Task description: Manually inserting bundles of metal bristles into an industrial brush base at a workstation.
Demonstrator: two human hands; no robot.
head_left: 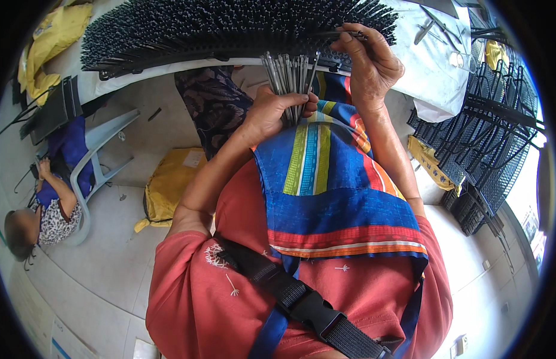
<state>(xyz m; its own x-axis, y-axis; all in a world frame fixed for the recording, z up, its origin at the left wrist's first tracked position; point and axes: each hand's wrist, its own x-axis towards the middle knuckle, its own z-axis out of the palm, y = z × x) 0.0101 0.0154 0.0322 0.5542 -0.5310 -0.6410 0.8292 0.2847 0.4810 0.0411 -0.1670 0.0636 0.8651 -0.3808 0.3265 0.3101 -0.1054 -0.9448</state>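
Observation:
My left hand (pixel 267 113) is wrapped round a bundle of thin metal rods (pixel 285 73), which fan out upward from the fist. Their lower ends are hidden behind the hand and the apron. My right hand (pixel 373 70) is raised at the right end of a long black rack (pixel 230 30) crowded with upright, dark, thin rods. Its thumb and fingers pinch what looks like a single thin dark rod (pixel 357 36), partly covered by the fingers. The rack lies along the near side of a table with a white cover (pixel 433 78).
Loose metal tools (pixel 430 29) lie on the table's far right. Black wire-mesh racks (pixel 469 149) are stacked at the right. A yellow sack (pixel 170 185) rests on the floor at left. Further left, another person (pixel 56 197) sits by a pale plastic chair (pixel 89 173).

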